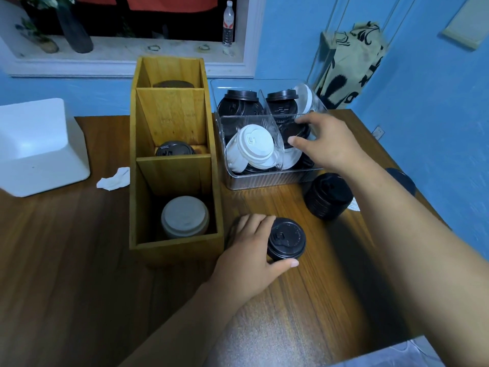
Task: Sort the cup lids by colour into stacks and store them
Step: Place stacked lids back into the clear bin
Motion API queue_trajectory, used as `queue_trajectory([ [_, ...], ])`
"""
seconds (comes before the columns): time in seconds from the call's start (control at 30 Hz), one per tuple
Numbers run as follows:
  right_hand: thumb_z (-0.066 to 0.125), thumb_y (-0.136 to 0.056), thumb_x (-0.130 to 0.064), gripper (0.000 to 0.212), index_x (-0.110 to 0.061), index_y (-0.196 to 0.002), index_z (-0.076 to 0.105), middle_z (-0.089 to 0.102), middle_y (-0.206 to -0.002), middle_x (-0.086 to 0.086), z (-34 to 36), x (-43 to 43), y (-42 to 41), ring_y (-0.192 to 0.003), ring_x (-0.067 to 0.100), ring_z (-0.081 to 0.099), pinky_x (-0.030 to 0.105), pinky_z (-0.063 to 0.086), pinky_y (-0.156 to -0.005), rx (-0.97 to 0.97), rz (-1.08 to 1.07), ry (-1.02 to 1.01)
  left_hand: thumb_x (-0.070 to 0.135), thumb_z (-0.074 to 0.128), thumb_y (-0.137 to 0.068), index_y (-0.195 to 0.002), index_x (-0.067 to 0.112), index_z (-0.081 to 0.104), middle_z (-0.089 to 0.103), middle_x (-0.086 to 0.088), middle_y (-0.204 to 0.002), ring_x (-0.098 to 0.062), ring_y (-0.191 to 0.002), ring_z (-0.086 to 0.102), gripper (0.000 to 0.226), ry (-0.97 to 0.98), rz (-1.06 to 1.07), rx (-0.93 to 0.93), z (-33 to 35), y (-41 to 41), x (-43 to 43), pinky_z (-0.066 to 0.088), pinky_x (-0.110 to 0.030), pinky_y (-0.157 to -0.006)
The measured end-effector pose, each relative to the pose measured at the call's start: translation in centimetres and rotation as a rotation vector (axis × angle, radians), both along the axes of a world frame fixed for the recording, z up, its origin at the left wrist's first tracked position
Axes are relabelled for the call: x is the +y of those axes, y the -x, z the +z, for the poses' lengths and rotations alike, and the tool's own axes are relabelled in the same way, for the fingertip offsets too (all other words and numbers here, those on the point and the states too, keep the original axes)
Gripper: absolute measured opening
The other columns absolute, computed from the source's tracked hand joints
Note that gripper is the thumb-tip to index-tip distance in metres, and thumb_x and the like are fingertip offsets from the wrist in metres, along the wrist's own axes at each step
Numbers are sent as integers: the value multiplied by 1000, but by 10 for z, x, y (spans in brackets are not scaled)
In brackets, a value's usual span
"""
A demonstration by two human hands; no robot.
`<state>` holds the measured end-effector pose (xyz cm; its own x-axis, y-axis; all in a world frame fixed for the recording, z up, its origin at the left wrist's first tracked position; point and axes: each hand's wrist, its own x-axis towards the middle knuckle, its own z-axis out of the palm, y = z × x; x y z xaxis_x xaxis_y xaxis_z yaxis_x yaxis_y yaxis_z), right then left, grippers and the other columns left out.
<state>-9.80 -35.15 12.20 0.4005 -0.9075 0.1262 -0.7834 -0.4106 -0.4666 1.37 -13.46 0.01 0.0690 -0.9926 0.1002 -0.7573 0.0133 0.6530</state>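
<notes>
While my left hand (251, 250) grips a short stack of black lids (287, 239) on the wooden table (79, 260), thumb at the near rim and fingers curled over the far side, my right hand (328, 144) reaches into the clear bin (264, 181). Its thumb and fingers pinch a single black lid (293, 129) in the near right compartment.

Count: one second black stack (328, 200) stands on the table, near the bin.

Clear bin, four compartments: black lids far left, black plus one white far right, white lids (254, 147) near left.

Wooden organiser (174, 245), three compartments: a white stack (185, 218) nearest, one dark lid visible in each of the other two.
</notes>
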Motion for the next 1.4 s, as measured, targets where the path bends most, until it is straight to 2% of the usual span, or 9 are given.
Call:
queue_trajectory([
  [0.1,75,-87,-43,58,-25,-140,56,58,-141,-2,-3,-5,2,-130,20,53,25,36,-94,58,48,-37,72,67,-80,-154,28,31,32,21,-141,-3,-140,21,93,4,5,-3,0,0,0,34,-27,-114],
  [0.3,77,-81,-52,60,-28,-132,57,65,-128,-1,-8,-2,-3,-117,23,57,30,41,-83,92,-20,66,72,67,-79,-154,28,31,33,20,-141,-4,-141,22,93,-4,7,-5,-1,0,0,34,-32,-115],
  [0.47,79,-79,-51,58,-34,-130,57,63,-130,-14,1,41,41,-115,14,60,30,47,-94,-208,-31,110,70,68,-81,-154,28,31,32,21,-142,-1,-140,19,92,7,3,1,0,0,0,31,-24,-110],
  [0.57,82,-78,-47,58,-35,-130,58,65,-123,-15,-21,92,85,-91,18,65,35,53,-83,-363,119,-16,69,68,-80,-154,27,32,32,21,-142,-1,-140,19,93,8,2,3,0,0,0,28,-22,-110],
  [0.7,83,-74,-46,60,-26,-127,64,64,-133,-14,-71,145,134,-118,9,64,26,47,-103,-306,221,-64,71,67,-80,-155,27,30,31,21,-143,-1,-140,20,95,-6,1,2,-1,0,0,31,-26,-114],
  [0.83,78,-73,-53,60,-34,-128,62,61,-134,-22,-100,155,156,-112,8,61,24,47,-94,-145,228,-56,67,69,-81,-155,27,30,31,21,-144,-1,-141,19,93,-24,-2,11,2,0,0,33,-27,-112],
  [1.0,76,-73,-55,69,-33,-135,56,45,-151,-17,-106,147,156,-137,10,42,34,37,-111,-29,257,-14,66,70,-81,-154,28,30,30,21,-143,-1,-139,20,92,-39,-11,13,1,0,-1,28,-23,-109],
  [1.13,67,-77,-73,73,-29,-134,56,55,-136,-18,-109,151,141,-127,6,48,33,41,-106,-28,168,18,66,70,-81,-155,28,30,30,21,-142,0,-139,19,92,-35,-7,9,0,1,-1,29,-24,-110],
  [1.4,84,-73,-35,67,-41,-133,55,54,-137,-29,-90,149,151,-134,8,49,31,42,-109,-317,98,-149,66,71,-81,-154,27,32,33,19,-142,-2,-139,21,91,-30,1,26,1,0,0,33,-27,-112],
])
